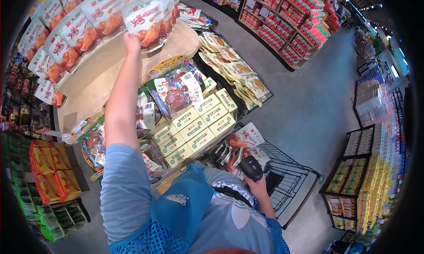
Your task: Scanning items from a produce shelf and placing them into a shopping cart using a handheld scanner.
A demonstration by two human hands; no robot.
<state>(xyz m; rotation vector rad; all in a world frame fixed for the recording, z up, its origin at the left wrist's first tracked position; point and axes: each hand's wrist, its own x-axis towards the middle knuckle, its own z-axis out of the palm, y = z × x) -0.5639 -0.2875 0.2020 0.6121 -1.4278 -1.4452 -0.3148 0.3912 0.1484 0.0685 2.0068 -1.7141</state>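
Observation:
My left hand [132, 43] reaches out over the display shelf and pinches the lower left corner of a snack pouch [149, 22] with roast chicken pictured on it. Rows of like pouches [79, 32] stand upright beside and behind it. Low by my body, my right hand [256, 184] grips a black handheld barcode scanner [251, 168]. Just past the scanner, several more of these pouches [246, 136] lie in a wire shopping cart [288, 174]. Packed poultry in clear wrap [177, 95] and stacked small yellow boxes [193, 128] sit on the display between my arms.
A wire rack of flat pouches [232, 68] adjoins the display on the right. Shelves of red boxes [281, 25] stand beyond an aisle floor [298, 98]. Yellow packs fill a black rack [347, 178] at right; red and yellow cartons [53, 171] are stacked at left.

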